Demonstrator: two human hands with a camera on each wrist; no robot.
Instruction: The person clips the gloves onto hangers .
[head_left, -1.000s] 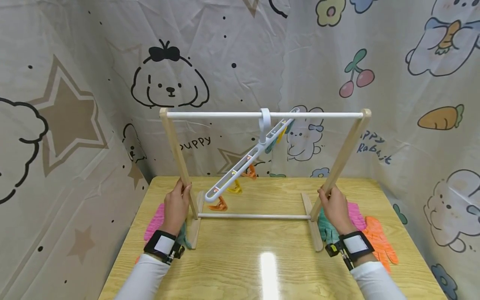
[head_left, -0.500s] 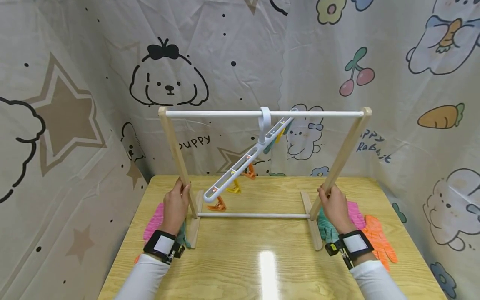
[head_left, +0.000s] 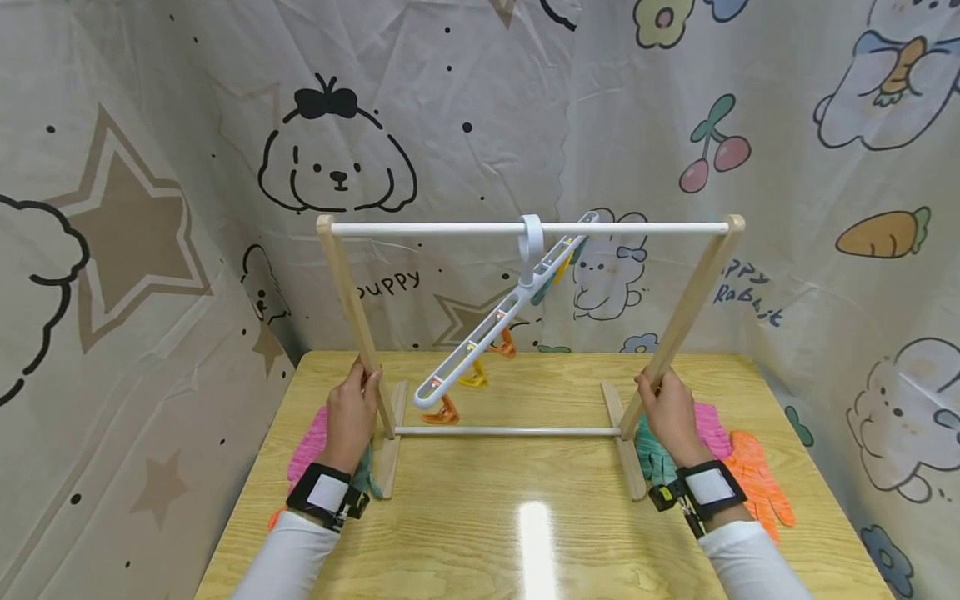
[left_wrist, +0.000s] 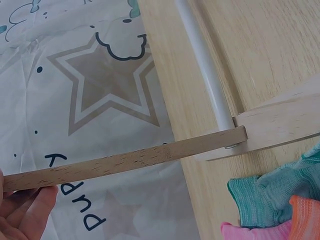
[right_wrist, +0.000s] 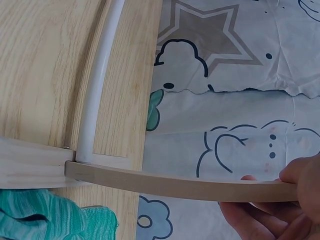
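A drying rack (head_left: 450, 228) with wooden side posts and white rods stands on the table. My left hand (head_left: 352, 421) grips its left post (left_wrist: 120, 160), thumb and fingers on either side of the wood. My right hand (head_left: 671, 421) holds the right post (right_wrist: 190, 185) the same way. From the top rod hangs a white clip hanger (head_left: 472, 342) by its hook, slanting from front left to back right. Below its bar dangle orange, yellow and teal clips, such as an orange clip (head_left: 442, 411) at the near end.
Knitted gloves lie outside both feet: a pink glove (head_left: 307, 446) and a teal glove (left_wrist: 270, 195) at left, a teal glove (right_wrist: 55, 215) and an orange glove (head_left: 757, 479) at right. A printed cloth (head_left: 465, 100) surrounds the wooden table (head_left: 450, 533).
The hanger sways slightly on the rod, its near end swinging a little left and then back right. Both hands keep their hold on the posts, and the rack stays in place.
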